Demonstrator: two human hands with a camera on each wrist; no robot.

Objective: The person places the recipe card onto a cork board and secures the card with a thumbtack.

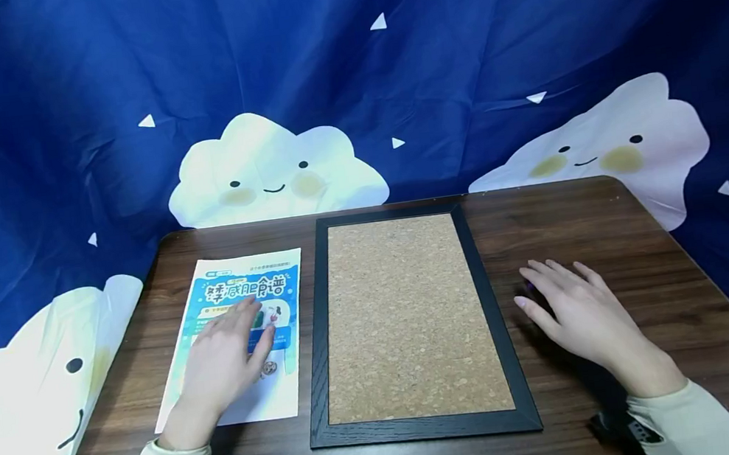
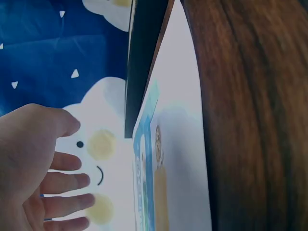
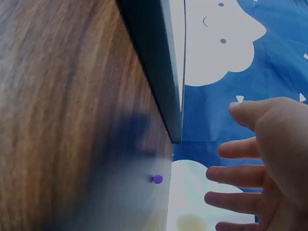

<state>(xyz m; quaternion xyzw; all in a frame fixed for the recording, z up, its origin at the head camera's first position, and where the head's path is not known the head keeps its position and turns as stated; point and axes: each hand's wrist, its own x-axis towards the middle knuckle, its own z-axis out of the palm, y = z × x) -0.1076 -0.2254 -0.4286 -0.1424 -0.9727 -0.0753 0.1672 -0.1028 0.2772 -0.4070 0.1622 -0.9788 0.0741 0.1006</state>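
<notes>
My left hand (image 1: 225, 357) hovers over a printed paper sheet (image 1: 245, 270), its fingers loosely extended and holding nothing. The sheet has a blue design with Chinese lettering, and the hand covers part of it. Right of the sheet lies a cork board (image 1: 410, 319) with a black frame, its cork face bare. My right hand (image 1: 583, 316) is held over the table to the right of the board, fingers relaxed and apart. Beneath it, a small purple round-headed object (image 3: 157, 179) sits on the wood, mostly hidden by the hand in the head view.
The dark wooden table (image 1: 665, 299) carries the sheet and the board side by side. Behind it hangs a blue curtain (image 1: 441, 64) with white clouds and triangles. A dark device is strapped at each wrist, below the pale sleeves (image 1: 688, 419).
</notes>
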